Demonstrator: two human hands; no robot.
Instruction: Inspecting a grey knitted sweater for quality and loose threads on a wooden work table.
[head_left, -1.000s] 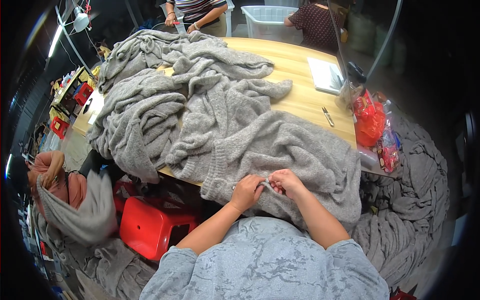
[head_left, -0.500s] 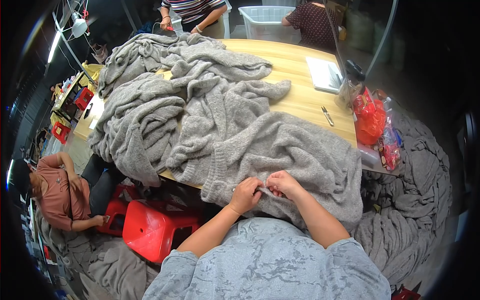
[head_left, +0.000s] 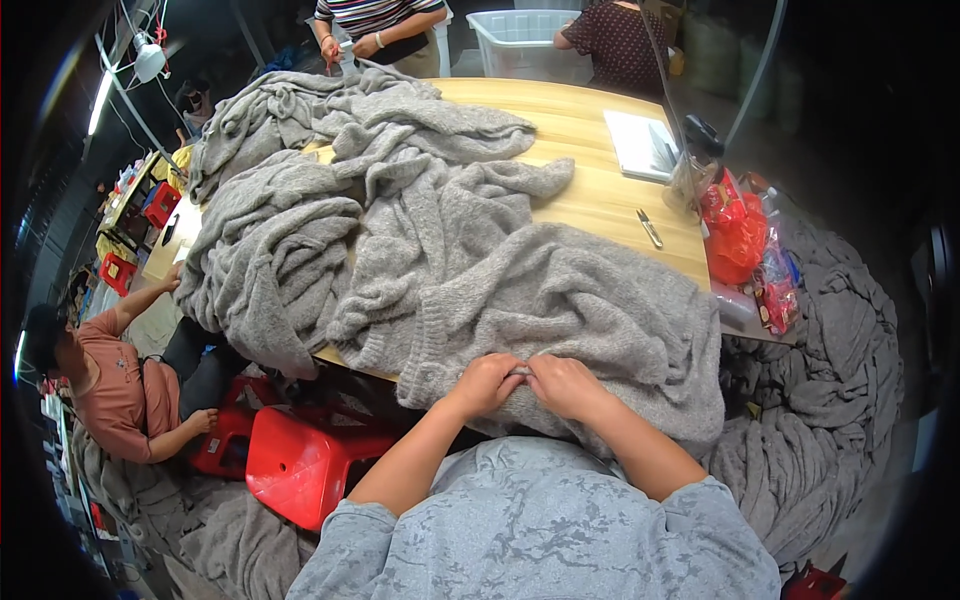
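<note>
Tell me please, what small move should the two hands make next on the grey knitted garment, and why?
Probably slide both hands a little along the hem. The left hand and right hand pinch the grey knitted garment at one spot on its near edge, fingertips meeting, and the rest of that edge hangs untouched over the table.

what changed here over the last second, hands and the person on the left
The left hand and right hand have closed together on the near edge of the grey knitted garment, keeping their pinch on it. The person in the pink top at the left, bent low under grey cloth a second ago, now sits back with an arm stretched toward the wooden table. The grey pile, red stool and small tool stayed put.
</note>
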